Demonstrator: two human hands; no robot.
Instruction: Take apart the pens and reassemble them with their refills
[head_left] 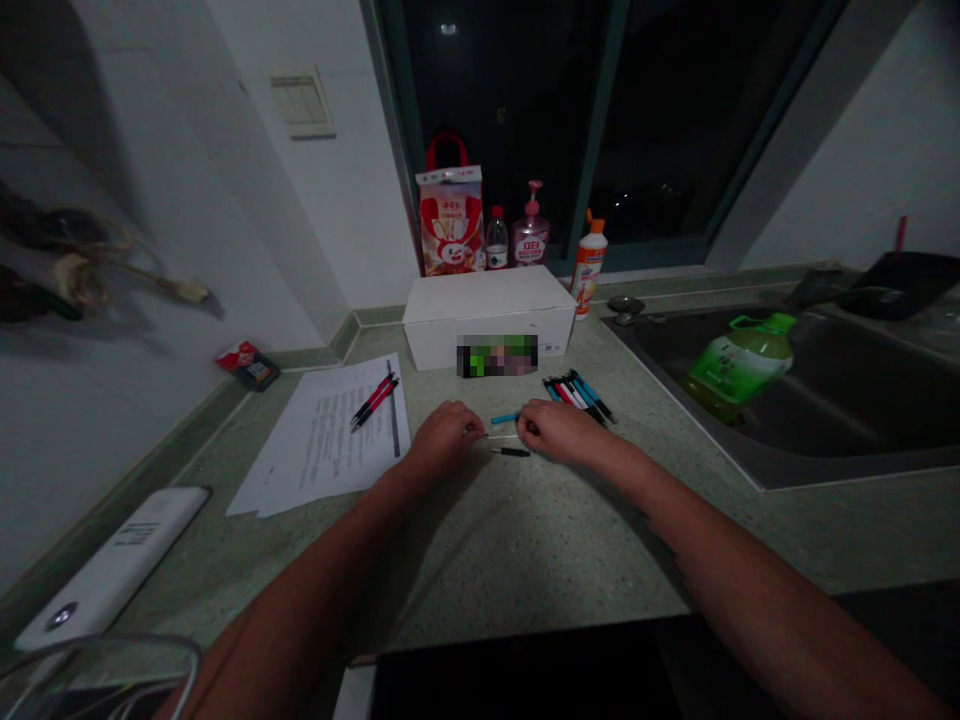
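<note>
Lying on printed sheets [307,440] at left, two red-and-black pens [375,402] can be seen; beside them, a thin pale rod [502,436] is apparently pinched by the closed left hand [444,437]. Between the hands, a blue tube [504,419] and black piece [511,452] are set on the counter [525,560], while the right hand [556,430] is curled near a row of pens [571,393], its grip hidden. Pen parts are seemingly being handled; steady fingertip alignment would be called for next.

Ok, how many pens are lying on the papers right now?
2, side by side on the papers, left of the left hand: one red-and-black pen, and a second pen just right of it. None there looks hidden.
</note>
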